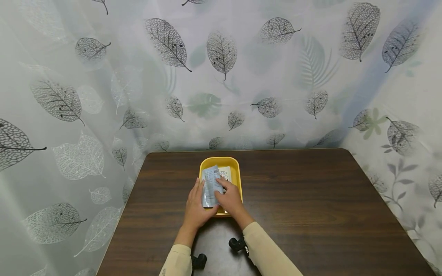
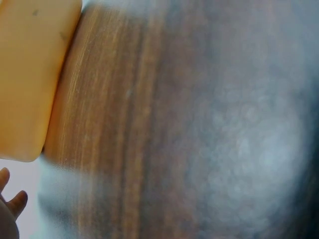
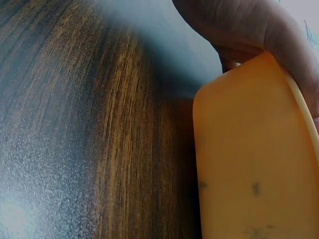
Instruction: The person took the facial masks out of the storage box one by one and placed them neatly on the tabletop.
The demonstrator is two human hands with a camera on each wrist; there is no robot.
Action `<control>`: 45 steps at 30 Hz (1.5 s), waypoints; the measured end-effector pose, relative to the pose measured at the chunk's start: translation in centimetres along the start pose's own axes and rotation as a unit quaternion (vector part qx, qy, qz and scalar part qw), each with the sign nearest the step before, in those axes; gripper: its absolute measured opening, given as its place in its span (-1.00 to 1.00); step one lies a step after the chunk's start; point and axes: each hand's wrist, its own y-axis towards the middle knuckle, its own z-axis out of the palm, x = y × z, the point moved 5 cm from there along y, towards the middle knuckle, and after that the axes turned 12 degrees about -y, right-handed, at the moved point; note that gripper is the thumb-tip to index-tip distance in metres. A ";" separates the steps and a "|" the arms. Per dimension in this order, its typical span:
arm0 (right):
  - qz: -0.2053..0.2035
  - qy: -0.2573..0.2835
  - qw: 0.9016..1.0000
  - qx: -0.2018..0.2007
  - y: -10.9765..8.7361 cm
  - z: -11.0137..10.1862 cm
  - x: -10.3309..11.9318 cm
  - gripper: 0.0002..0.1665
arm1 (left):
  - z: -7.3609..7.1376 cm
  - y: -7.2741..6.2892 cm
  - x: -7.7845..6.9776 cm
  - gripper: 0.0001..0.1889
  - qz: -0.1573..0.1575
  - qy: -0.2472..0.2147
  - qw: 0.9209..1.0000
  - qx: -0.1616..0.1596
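One silver packet (image 1: 209, 187) lies over the yellow tray (image 1: 238, 175), long axis running away from you. Your left hand (image 1: 195, 209), fingers straight, lines its left edge; your right hand (image 1: 232, 198) touches its right side with thumb and forefinger, pinching or not, I cannot tell.

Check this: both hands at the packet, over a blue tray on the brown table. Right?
Not quite: the tray is yellow, not blue, as the head view shows. The rest holds: left hand and right hand are at the packet, over the tray on the brown table.
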 end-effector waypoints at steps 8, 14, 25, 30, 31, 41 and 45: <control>0.021 0.038 0.999 -0.031 -0.2 -0.4 0.0 -0.32 | -0.1 0.0 0.0 0.17 -0.010 -0.006 1.000 0.007; 0.021 0.063 0.994 -0.083 -0.2 -1.0 0.0 -0.31 | 0.0 0.0 0.1 0.19 -0.022 -0.006 1.000 0.012; 0.001 0.103 0.983 -0.152 0.2 -3.1 0.7 -0.29 | -0.1 0.0 0.0 0.19 -0.033 -0.013 0.999 0.016; 0.001 0.097 0.984 -0.146 0.4 -3.7 0.9 -0.28 | -0.1 -0.1 0.1 0.20 -0.045 -0.023 0.998 0.023; 0.001 0.095 0.985 -0.146 0.4 -3.8 0.9 -0.28 | -0.1 -0.1 0.2 0.20 -0.047 -0.024 0.998 0.025; -0.019 0.084 0.982 -0.167 0.8 -5.5 1.7 -0.25 | 0.0 0.1 0.2 0.22 -0.048 -0.028 0.998 0.025; -0.016 0.081 0.982 -0.169 1.0 -6.1 2.0 -0.23 | -0.1 0.1 0.2 0.22 -0.048 -0.030 0.998 0.023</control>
